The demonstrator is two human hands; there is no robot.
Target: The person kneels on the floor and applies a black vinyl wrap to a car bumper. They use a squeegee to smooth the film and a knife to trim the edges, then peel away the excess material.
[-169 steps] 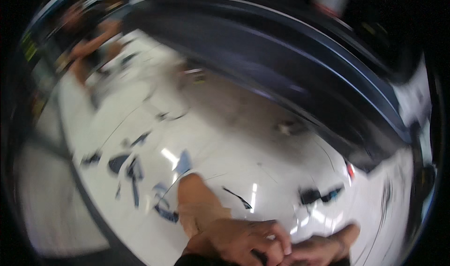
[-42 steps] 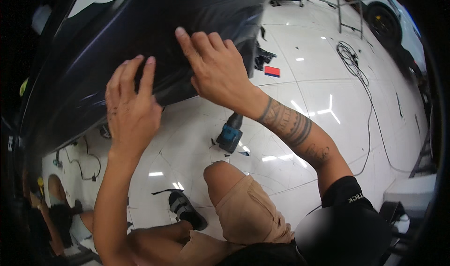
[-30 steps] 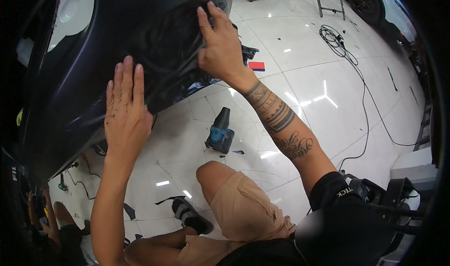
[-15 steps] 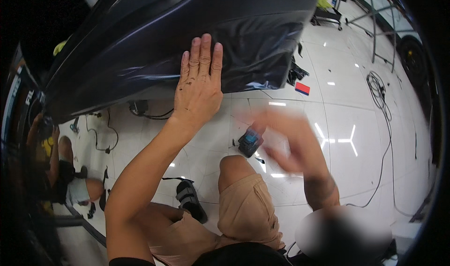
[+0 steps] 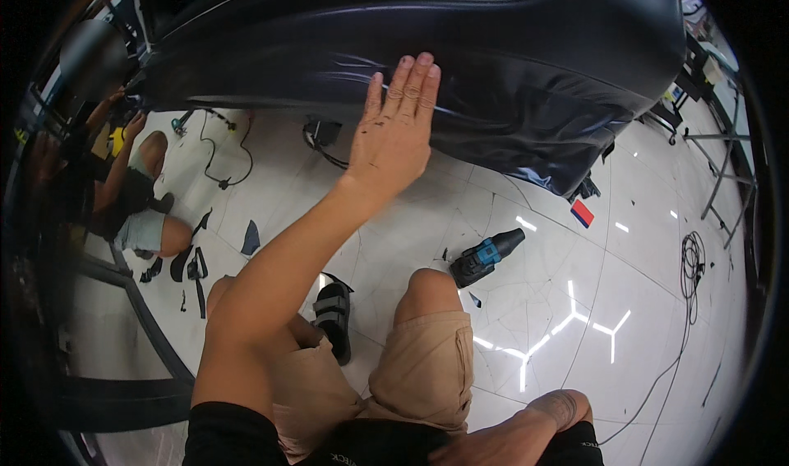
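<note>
A large black panel stretches across the upper view, its film wrinkled at the lower right. My left hand lies on it with fingers straight, beside some creases. At the bottom, my right hand is drawn back against my black shirt; its fingers are hidden. A black and blue power tool rests on the floor below the panel. A red and blue squeegee card lies right of it, near black scraps.
A co-worker crouches at the left. Coiled cable lies at the right, below a metal stand. Cords and cut black strips are on the floor at the left, near a dark frame.
My right hand has left the panel and dropped back to my body. My left hand stays on the panel. The view has swung, bringing more of the co-worker and panel into sight.
</note>
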